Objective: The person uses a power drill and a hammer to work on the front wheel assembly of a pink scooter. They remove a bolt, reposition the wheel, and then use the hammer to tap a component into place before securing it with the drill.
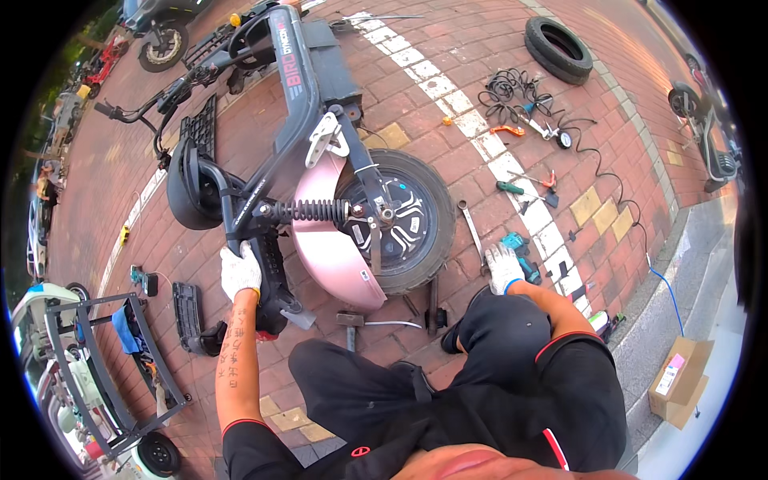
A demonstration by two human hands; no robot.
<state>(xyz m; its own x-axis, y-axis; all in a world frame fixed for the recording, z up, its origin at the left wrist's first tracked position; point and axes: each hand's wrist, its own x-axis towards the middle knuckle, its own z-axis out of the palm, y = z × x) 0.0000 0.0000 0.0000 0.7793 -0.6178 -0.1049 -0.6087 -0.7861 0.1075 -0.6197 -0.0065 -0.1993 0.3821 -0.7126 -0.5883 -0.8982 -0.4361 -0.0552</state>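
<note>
Fingers of the gloved left hand (240,272) bend against the dark frame (296,76) of an electric scooter (316,192) on brick paving (464,48), while the gloved right hand's (503,270) lie at a teal power tool (522,254) beside a wrench (473,230), how tightly either closes impossible to tell.

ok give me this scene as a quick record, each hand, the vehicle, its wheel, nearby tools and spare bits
left hand: white-gloved, at the black frame tube; grip unclear
right hand: white-gloved, at the teal power tool; contact unclear
vehicle: two-wheeler, on its side on brick paving
wheel: rear wheel, fitted, beside pink fender
tools: wrench, hammer, green-handled screwdriver
loose parts: black tyre, apart from the vehicle
</note>
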